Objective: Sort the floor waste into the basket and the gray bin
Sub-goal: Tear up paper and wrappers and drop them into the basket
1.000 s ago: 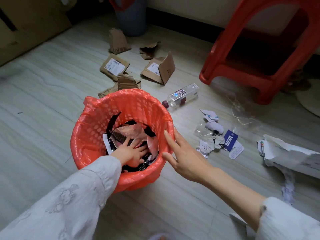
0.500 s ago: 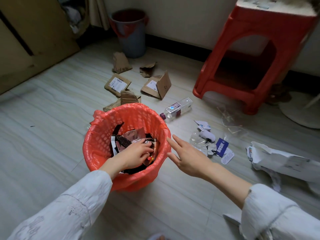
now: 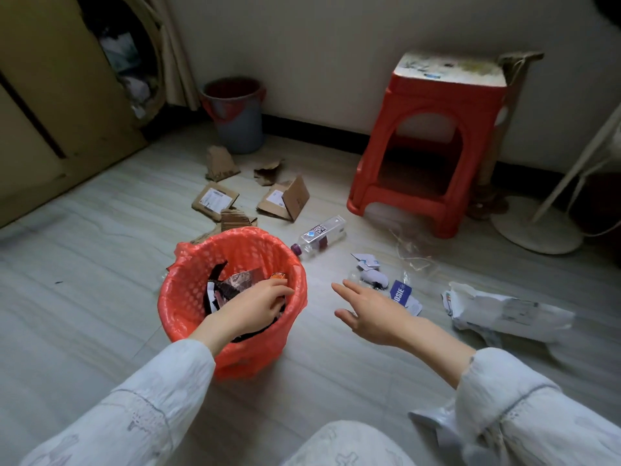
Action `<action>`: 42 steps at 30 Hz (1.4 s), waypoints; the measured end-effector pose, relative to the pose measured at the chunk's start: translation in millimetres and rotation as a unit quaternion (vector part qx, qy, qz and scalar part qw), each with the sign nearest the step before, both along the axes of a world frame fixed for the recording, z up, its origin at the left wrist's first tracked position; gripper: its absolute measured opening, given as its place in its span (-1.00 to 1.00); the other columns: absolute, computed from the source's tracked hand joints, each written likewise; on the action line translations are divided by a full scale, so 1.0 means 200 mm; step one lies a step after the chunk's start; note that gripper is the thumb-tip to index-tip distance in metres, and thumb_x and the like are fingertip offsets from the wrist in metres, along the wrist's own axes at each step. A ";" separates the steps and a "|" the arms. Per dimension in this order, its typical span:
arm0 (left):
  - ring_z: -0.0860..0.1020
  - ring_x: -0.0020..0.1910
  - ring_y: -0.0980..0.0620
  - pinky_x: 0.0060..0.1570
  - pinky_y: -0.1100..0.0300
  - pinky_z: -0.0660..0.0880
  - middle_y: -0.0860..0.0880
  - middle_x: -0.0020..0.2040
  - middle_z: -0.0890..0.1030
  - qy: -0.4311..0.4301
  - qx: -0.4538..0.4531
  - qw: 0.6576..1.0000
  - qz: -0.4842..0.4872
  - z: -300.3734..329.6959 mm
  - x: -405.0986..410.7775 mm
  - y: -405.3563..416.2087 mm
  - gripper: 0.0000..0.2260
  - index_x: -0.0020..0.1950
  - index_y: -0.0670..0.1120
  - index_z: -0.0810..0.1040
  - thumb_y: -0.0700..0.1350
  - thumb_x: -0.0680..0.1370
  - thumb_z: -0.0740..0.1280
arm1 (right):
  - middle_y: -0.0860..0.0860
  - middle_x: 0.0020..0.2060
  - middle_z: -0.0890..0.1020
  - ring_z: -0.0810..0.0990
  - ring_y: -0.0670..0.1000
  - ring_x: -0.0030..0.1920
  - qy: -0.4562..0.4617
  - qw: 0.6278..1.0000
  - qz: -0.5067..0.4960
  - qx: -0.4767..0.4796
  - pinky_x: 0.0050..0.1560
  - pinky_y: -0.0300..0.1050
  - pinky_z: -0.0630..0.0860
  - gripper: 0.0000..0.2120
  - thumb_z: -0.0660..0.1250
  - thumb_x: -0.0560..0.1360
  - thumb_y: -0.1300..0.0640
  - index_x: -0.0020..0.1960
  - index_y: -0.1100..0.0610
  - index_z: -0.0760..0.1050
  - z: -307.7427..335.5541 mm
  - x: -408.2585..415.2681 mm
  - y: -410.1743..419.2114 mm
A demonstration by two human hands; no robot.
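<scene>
The basket [image 3: 183, 297], lined with an orange bag, stands on the floor in front of me and holds dark and shiny wrappers [image 3: 235, 280]. My left hand [image 3: 255, 307] reaches into it, with the fingers curled down around the wrappers near the right rim. My right hand [image 3: 366, 311] hovers just right of the basket, fingers straight and holding nothing. The gray bin [image 3: 238, 126] stands at the back wall. Waste on the floor: a clear plastic bottle [image 3: 319, 235], torn cardboard pieces [image 3: 215, 200], small paper tags [image 3: 401, 292] and a crumpled white mailer bag [image 3: 504, 314].
A red plastic stool [image 3: 430, 146] stands at the back right, with a white fan base [image 3: 534, 227] beside it. Thin clear plastic film [image 3: 413, 257] lies in front of the stool. A wooden cabinet [image 3: 50, 129] fills the left side. My knee shows at the bottom edge.
My left hand went from pressing flat on the wrappers to curling its fingers around them. My right hand left the basket's rim and moved right. The view tilted up.
</scene>
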State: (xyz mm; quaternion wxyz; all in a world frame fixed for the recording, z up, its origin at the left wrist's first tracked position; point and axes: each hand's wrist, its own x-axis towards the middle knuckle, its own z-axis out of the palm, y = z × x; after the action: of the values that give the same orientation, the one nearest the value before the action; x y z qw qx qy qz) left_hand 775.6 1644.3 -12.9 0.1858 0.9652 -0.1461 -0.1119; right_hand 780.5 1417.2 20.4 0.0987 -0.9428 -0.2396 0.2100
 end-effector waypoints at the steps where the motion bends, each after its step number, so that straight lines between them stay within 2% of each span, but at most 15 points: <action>1: 0.23 0.44 0.05 0.38 0.19 0.19 -0.03 0.41 0.35 -0.007 -0.003 1.000 -0.002 0.02 -0.01 -0.02 -0.69 0.34 -0.08 0.45 -0.19 0.60 0.14 | -0.02 0.47 0.19 0.26 0.08 0.41 0.003 1.000 -0.002 0.004 0.31 0.06 0.35 -0.51 0.04 0.61 -0.06 0.50 0.01 0.06 0.00 -0.01 -0.02; 7: 0.32 0.38 0.05 0.31 0.21 0.21 0.02 0.41 0.35 -0.044 -0.018 0.998 -0.030 0.07 -0.02 -0.25 -0.69 0.33 0.00 0.44 -0.15 0.60 0.16 | 0.02 0.36 0.38 0.43 0.11 0.25 0.033 0.997 -0.062 0.011 0.21 0.00 0.40 -0.58 0.09 0.60 -0.02 0.43 0.05 0.20 0.06 -0.05 -0.24; 9: 0.33 0.37 0.03 0.33 0.14 0.27 0.03 0.41 0.35 -0.038 -0.027 0.998 -0.052 0.05 -0.02 -0.34 -0.70 0.33 0.02 0.43 -0.14 0.60 0.16 | 0.05 0.34 0.43 0.42 0.11 0.28 0.032 0.995 -0.097 0.016 0.21 -0.04 0.36 -0.58 0.10 0.60 -0.01 0.44 0.05 0.21 0.09 -0.08 -0.37; 12: 0.35 0.35 0.01 0.30 0.10 0.33 0.01 0.39 0.37 -0.020 -0.028 0.996 -0.088 0.00 -0.02 -0.50 -0.70 0.32 -0.01 0.44 -0.14 0.60 0.17 | 0.03 0.41 0.36 0.35 0.07 0.37 0.030 0.990 -0.139 -0.004 0.30 -0.08 0.29 -0.55 0.11 0.61 0.00 0.47 0.04 0.17 0.06 -0.15 -0.59; 16: 0.37 0.34 -0.02 0.25 0.07 0.37 -0.01 0.38 0.39 0.024 -0.026 0.988 -0.151 -0.16 -0.02 -0.75 -0.71 0.30 -0.03 0.47 -0.16 0.58 0.19 | 0.06 0.45 0.29 0.27 0.07 0.43 0.081 0.972 -0.216 -0.051 0.38 -0.10 0.23 -0.49 0.18 0.58 -0.01 0.48 0.07 0.16 -0.18 -0.28 -0.88; 19: 0.34 0.37 0.00 0.29 0.10 0.33 0.00 0.41 0.35 0.066 -0.004 0.980 -0.187 -0.30 -0.05 -0.91 -0.69 0.34 0.00 0.43 -0.15 0.59 0.18 | 0.07 0.42 0.30 0.29 0.13 0.40 0.088 0.951 -0.288 -0.068 0.34 0.03 0.30 -0.47 0.24 0.52 -0.05 0.42 0.08 0.21 -0.38 -0.39 -1.01; 21: 0.33 0.37 0.01 0.29 0.10 0.33 0.01 0.43 0.32 0.103 -0.002 0.972 -0.209 -0.41 -0.06 -1.01 -0.67 0.35 0.02 0.41 -0.15 0.59 0.18 | 0.09 0.42 0.27 0.28 0.17 0.39 0.082 0.937 -0.332 -0.076 0.38 0.11 0.25 -0.36 0.27 0.48 -0.11 0.43 0.11 0.14 -0.53 -0.44 -1.06; 23: 0.33 0.37 0.02 0.29 0.16 0.32 0.02 0.44 0.30 0.143 -0.003 0.966 -0.217 -0.53 -0.08 -1.09 -0.67 0.36 0.02 0.39 -0.14 0.59 0.18 | 0.14 0.42 0.20 0.21 0.21 0.42 0.091 0.913 -0.392 -0.073 0.41 0.10 0.17 -0.20 0.29 0.44 -0.17 0.47 0.18 0.02 -0.68 -0.47 -1.09; 26: 0.32 0.37 0.03 0.27 0.19 0.31 0.03 0.43 0.30 0.189 -0.006 0.958 -0.213 -0.67 -0.09 -1.14 -0.64 0.39 0.01 0.35 -0.13 0.59 0.19 | 0.17 0.36 0.23 0.23 0.23 0.37 0.095 0.877 -0.469 -0.032 0.35 0.08 0.23 -0.13 0.30 0.38 -0.24 0.45 0.23 0.03 -0.86 -0.46 -1.10; 29: 0.34 0.35 0.03 0.28 0.22 0.28 0.01 0.41 0.33 0.227 -0.013 0.954 -0.194 -0.79 -0.08 -1.19 -0.62 0.42 -0.01 0.30 -0.10 0.59 0.20 | 0.17 0.36 0.27 0.30 0.22 0.35 0.108 0.838 -0.534 0.031 0.28 0.06 0.30 -0.31 0.26 0.48 -0.11 0.43 0.21 0.08 -0.99 -0.44 -1.08; 32: 0.38 0.34 0.02 0.24 0.27 0.26 -0.05 0.39 0.39 0.278 -0.050 0.950 -0.133 -0.88 -0.06 -1.25 -0.53 0.44 -0.05 0.25 -0.02 0.56 0.26 | 0.11 0.44 0.28 0.30 0.16 0.40 0.098 0.827 -0.548 0.073 0.31 -0.05 0.27 -0.46 0.15 0.54 0.21 0.49 0.12 0.10 -1.07 -0.41 -1.04; 35: 0.45 0.28 0.02 0.14 0.28 0.36 -0.05 0.31 0.47 0.344 -0.143 0.927 -0.046 -0.90 -0.06 -1.29 -0.43 0.44 -0.04 0.23 0.04 0.50 0.35 | 0.09 0.32 0.47 0.42 0.15 0.31 0.075 0.827 -0.537 0.149 0.24 -0.14 0.31 -0.51 0.10 0.51 0.34 0.42 0.09 0.29 -1.06 -0.37 -0.96; 37: 0.48 0.23 0.00 0.06 0.30 0.35 -0.03 0.25 0.50 0.322 -0.161 0.932 -0.024 -0.91 -0.05 -1.29 -0.48 0.39 -0.06 0.29 -0.03 0.49 0.37 | 0.09 0.29 0.51 0.44 0.16 0.28 0.067 0.838 -0.508 0.185 0.23 -0.14 0.32 -0.53 0.11 0.51 0.34 0.39 0.10 0.33 -1.04 -0.34 -0.90; 39: 0.51 0.16 -0.08 -0.05 0.29 0.33 -0.09 0.18 0.56 0.261 -0.157 0.952 0.021 -0.91 -0.03 -1.26 -0.62 0.29 -0.11 0.42 -0.17 0.48 0.35 | 0.11 0.26 0.53 0.46 0.18 0.25 0.055 0.846 -0.491 0.199 0.21 -0.13 0.34 -0.52 0.11 0.50 0.35 0.38 0.09 0.34 -1.01 -0.33 -0.87; 42: 0.55 -0.02 -0.08 -0.18 0.27 0.31 -0.13 0.00 0.64 0.199 -0.162 0.960 0.112 -0.87 0.03 -1.16 -0.73 0.11 -0.11 0.56 -0.29 0.44 0.29 | 0.17 0.10 0.61 0.53 0.22 0.12 0.028 0.850 -0.485 0.202 0.08 -0.08 0.40 -0.53 0.09 0.48 0.36 0.32 0.05 0.43 -1.00 -0.29 -0.87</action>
State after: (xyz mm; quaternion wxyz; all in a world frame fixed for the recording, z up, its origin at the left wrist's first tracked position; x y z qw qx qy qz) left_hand 782.0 1412.3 -187.6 0.3762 0.8905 -0.0136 -0.2554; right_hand 723.2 1243.8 -179.5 0.3830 -0.8920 0.2140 0.1087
